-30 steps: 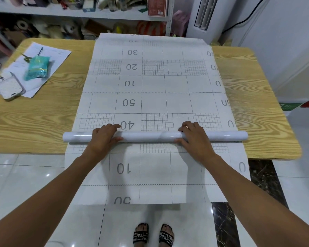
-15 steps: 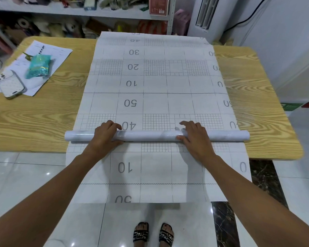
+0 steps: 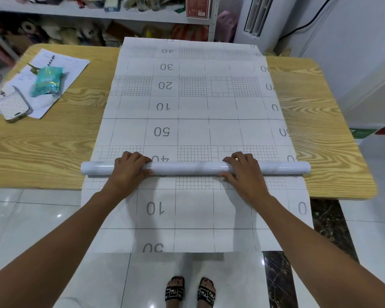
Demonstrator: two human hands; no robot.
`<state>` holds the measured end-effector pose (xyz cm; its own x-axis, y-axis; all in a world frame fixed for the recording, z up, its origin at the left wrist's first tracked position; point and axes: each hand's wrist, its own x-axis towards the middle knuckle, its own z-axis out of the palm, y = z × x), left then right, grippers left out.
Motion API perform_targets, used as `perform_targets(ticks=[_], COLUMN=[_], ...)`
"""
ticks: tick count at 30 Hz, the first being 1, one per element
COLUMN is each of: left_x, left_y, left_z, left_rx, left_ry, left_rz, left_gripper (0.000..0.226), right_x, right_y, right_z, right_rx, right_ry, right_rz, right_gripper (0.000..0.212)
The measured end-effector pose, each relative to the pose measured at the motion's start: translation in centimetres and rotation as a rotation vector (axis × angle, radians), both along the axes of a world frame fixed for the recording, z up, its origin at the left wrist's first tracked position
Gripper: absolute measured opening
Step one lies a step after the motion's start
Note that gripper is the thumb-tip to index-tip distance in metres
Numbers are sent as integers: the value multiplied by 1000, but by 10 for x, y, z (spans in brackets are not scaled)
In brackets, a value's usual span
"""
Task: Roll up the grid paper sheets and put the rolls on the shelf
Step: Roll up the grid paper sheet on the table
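Fingers [image 3: 133,157]: we curl them over the top of the roll [image 3: 187,168], side by side, with our thumbs tucked on the near side.
Left hand [image 3: 129,172]: we grip the roll a bit left of its middle.
Right hand [image 3: 245,174]: we grip it a bit right of the middle.
Roll: a white tube lying across the grid paper sheet [image 3: 193,107], near the front edge of the table [image 3: 42,147].
Grid paper sheet: flat on the wooden table — its near end hangs off the edge.
Far-left corner: a phone [image 3: 11,104], a teal packet [image 3: 47,81] and a white page [image 3: 71,63] lie well apart from the sheet.
Shelf [image 3: 98,15]: behind the table — full of things too blurry to tell.
Sandals [image 3: 190,292]: black, on the floor tiles.
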<state>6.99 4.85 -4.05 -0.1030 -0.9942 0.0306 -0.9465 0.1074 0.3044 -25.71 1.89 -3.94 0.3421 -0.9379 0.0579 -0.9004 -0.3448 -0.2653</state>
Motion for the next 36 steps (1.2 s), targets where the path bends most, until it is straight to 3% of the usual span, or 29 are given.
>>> perform_targets(ticks=[5, 10, 15, 20, 30, 36], left_x=[1, -3, -4, 0, 1, 0], left_y=[0, 1, 0, -1, 4, 1], left_z=[1, 4, 4, 3, 6, 8], left_rx=[26, 27, 36, -17, 7, -14], left_ry=[-9, 5, 89, -46, -123, -56], left_rz=[4, 10, 43, 25, -76, -24], left_gripper=[28, 32, 21, 27, 53, 38], right_x=[-3, 0, -1, -3, -3, 0], right_y=[-2, -1, -3, -8, -6, -2], right_z=[-3, 1, 0, -5, -2, -2], right_rx=[28, 35, 4, 6, -33, -18], right_ry=[13, -65, -61, 20, 64, 38], right_rz=[9, -3, 20, 40, 26, -6], right_gripper=[48, 57, 38, 27, 28, 38])
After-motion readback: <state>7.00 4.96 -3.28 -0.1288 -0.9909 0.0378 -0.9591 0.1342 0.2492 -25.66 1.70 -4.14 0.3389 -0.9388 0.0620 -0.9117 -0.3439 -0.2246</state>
